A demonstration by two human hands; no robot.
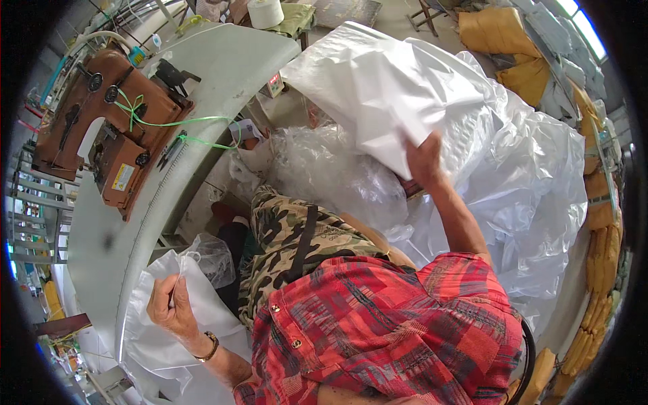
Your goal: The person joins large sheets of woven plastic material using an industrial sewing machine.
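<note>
At the lower left, my left hand (172, 307) is closed in a pinch at the top of a white plastic-like sheet (202, 324), which hangs down beside my leg. A thin white loop shows just past its fingertips. My right hand (426, 162) is at the lower edge of another glossy white sheet (378, 94), on a big pile to the right. Its fingers look curled on that edge, though the fingertips are smeared by motion. Clear plastic film (331, 162) lies bunched between this sheet and my lap.
On the left stands a curved grey table (229, 61) with a brown sewing machine (101, 121) and a green string (196, 121) across it. More white sheeting (533, 175) piles up on the right. Yellow-brown bundles (597, 263) line the far right; a white thread cone (265, 12) stands at the back.
</note>
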